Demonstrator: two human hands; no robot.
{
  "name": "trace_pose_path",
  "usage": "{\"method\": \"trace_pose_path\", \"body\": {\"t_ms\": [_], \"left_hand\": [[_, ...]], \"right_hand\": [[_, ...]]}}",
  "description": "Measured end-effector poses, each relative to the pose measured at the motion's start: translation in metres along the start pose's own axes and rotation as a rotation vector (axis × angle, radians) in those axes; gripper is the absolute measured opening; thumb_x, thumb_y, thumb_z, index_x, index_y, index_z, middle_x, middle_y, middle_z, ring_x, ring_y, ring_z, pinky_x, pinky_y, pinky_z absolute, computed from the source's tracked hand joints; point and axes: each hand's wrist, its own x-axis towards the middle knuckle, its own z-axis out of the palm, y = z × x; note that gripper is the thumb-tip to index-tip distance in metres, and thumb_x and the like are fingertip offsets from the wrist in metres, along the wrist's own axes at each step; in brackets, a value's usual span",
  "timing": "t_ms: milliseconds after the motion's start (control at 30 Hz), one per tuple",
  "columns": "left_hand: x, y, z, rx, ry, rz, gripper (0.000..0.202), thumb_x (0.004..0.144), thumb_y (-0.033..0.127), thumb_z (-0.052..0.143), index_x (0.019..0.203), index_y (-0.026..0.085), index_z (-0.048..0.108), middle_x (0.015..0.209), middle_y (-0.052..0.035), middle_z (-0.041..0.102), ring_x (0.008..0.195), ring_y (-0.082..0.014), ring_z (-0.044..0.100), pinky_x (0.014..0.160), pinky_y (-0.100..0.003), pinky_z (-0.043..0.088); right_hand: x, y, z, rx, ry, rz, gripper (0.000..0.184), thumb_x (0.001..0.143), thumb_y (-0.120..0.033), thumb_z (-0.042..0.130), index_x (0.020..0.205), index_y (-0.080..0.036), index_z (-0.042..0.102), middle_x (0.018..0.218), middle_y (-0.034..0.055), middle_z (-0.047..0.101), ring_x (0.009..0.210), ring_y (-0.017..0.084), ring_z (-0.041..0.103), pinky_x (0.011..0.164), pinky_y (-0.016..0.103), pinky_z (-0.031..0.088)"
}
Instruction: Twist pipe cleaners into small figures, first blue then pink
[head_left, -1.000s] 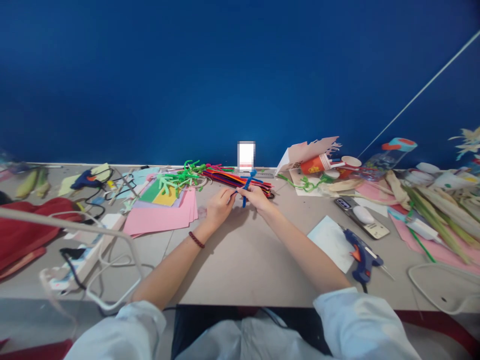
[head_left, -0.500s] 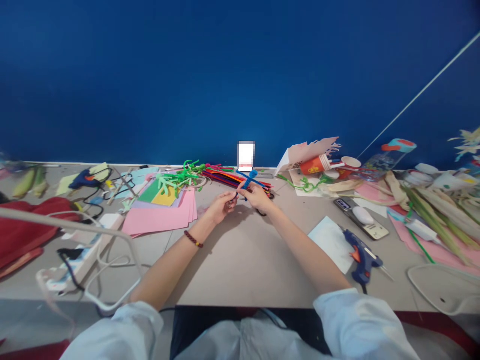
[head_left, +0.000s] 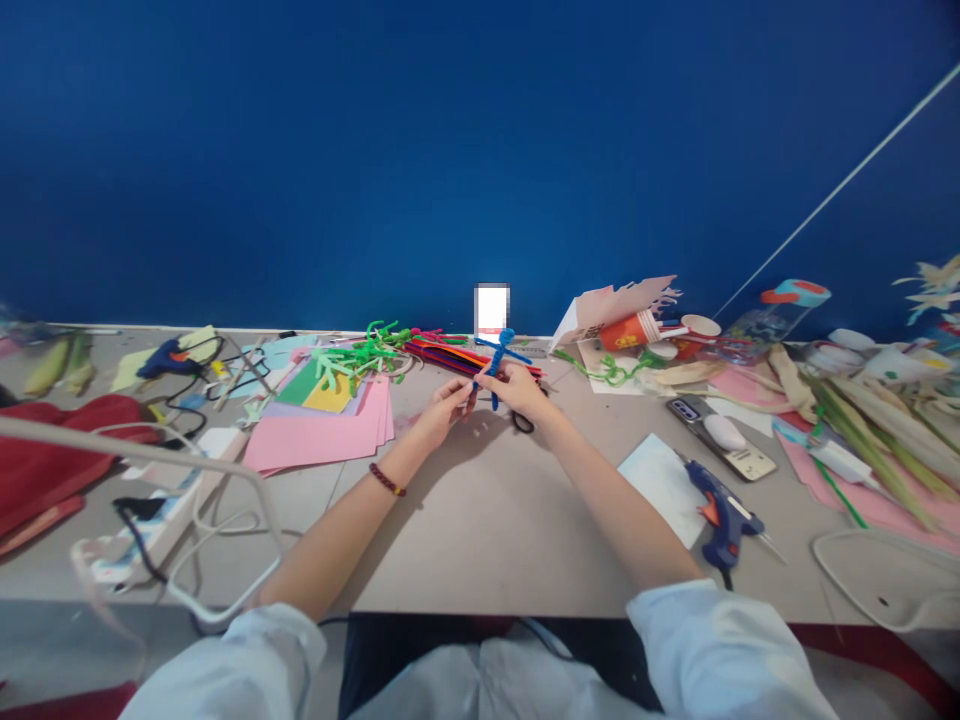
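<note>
A small blue figure twisted from pipe cleaners [head_left: 504, 349] stands nearly upright between my hands, its round knob at the top and an arm sticking out to the right. My right hand [head_left: 519, 389] is closed around its lower part, thumb toward the left. My left hand [head_left: 449, 406] pinches at its left side, where the fingertips of both hands meet; the exact spot gripped is hidden. Just behind lies a bundle of red, purple and orange pipe cleaners [head_left: 442, 352]. Black scissor handles [head_left: 523, 424] show below my right hand.
Bent green pipe cleaners [head_left: 375, 350] lie over coloured paper sheets [head_left: 319, 437] to the left. A power strip [head_left: 184, 500] with cables is nearer. On the right are a glue gun [head_left: 726, 515], a phone [head_left: 720, 435], paper cups [head_left: 630, 330] and corn husks [head_left: 877, 430]. A blue wall [head_left: 480, 150] rises behind.
The blue pipe-cleaner figure has turned from a slanted to a more upright position as my right hand rotated. My left hand has barely moved, and more of the scissor handles shows.
</note>
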Motion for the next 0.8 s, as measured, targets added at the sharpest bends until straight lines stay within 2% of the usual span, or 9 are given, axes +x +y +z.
{"method": "trace_pose_path", "body": {"t_ms": [133,267,400,467,533,600,733,800], "left_hand": [[0.000,0.000,0.002,0.128,0.061,0.082,0.024,0.073,0.040,0.066,0.076,0.016,0.064,0.068,-0.0018,0.056,0.056,-0.0099,0.048,0.046,-0.021,0.035],[-0.003,0.003,0.003,0.340,0.120,0.193,0.012,0.074,0.028,0.066,0.078,0.017,0.068,0.065,-0.0013,0.057,0.058,-0.0106,0.047,0.054,-0.022,0.037],[-0.005,0.003,0.002,0.532,0.117,0.311,0.008,0.075,0.022,0.064,0.079,0.019,0.071,0.075,-0.0028,0.062,0.069,-0.0125,0.051,0.063,-0.021,0.038],[-0.005,0.003,0.001,0.580,0.100,0.340,0.008,0.076,0.022,0.063,0.073,0.019,0.070,0.071,-0.0018,0.060,0.068,-0.0121,0.049,0.062,-0.021,0.037],[-0.003,0.002,0.001,0.568,0.076,0.309,0.016,0.077,0.024,0.063,0.064,0.018,0.066,0.062,-0.0006,0.057,0.062,-0.0112,0.047,0.059,-0.021,0.036],[-0.002,0.001,0.001,0.488,0.060,0.215,0.022,0.077,0.028,0.063,0.059,0.016,0.064,0.057,-0.0001,0.054,0.055,-0.0100,0.044,0.054,-0.022,0.034],[-0.002,0.001,0.003,0.195,0.006,-0.035,0.023,0.075,0.037,0.066,0.071,0.014,0.069,0.059,-0.0023,0.057,0.050,-0.0094,0.047,0.047,-0.023,0.033],[-0.001,0.001,0.002,0.068,-0.027,-0.116,0.025,0.073,0.037,0.068,0.076,0.012,0.069,0.060,-0.0034,0.058,0.051,-0.0098,0.050,0.046,-0.022,0.034]], "right_hand": [[0.001,0.002,0.003,0.009,0.058,0.063,0.026,0.073,-0.041,0.065,0.079,-0.016,0.064,0.076,0.0054,0.068,0.070,0.018,0.062,0.064,0.028,0.048],[0.001,0.003,0.004,0.025,0.075,0.096,0.027,0.070,-0.040,0.068,0.078,-0.015,0.064,0.076,0.0051,0.068,0.070,0.017,0.062,0.064,0.028,0.048],[0.001,0.003,0.005,-0.022,0.071,0.119,0.023,0.069,-0.038,0.069,0.074,-0.015,0.064,0.073,0.0052,0.067,0.067,0.017,0.061,0.060,0.027,0.047],[0.002,0.003,0.004,-0.052,0.056,0.094,0.020,0.071,-0.036,0.066,0.071,-0.016,0.063,0.071,0.0045,0.066,0.066,0.016,0.060,0.060,0.027,0.046],[0.002,0.004,0.002,-0.069,0.021,0.058,0.018,0.074,-0.034,0.063,0.073,-0.016,0.063,0.070,0.0031,0.065,0.064,0.015,0.058,0.061,0.026,0.046],[0.002,0.006,-0.001,-0.070,-0.020,0.030,0.018,0.076,-0.035,0.060,0.076,-0.017,0.063,0.071,0.0015,0.064,0.063,0.014,0.057,0.062,0.026,0.046],[0.002,0.009,-0.006,0.032,-0.110,-0.012,0.020,0.075,-0.039,0.062,0.078,-0.018,0.063,0.072,-0.0003,0.064,0.064,0.013,0.057,0.065,0.024,0.045],[0.002,0.008,-0.006,0.118,-0.134,0.015,0.024,0.072,-0.041,0.065,0.078,-0.018,0.063,0.069,-0.0001,0.064,0.063,0.013,0.058,0.063,0.024,0.046]]}}
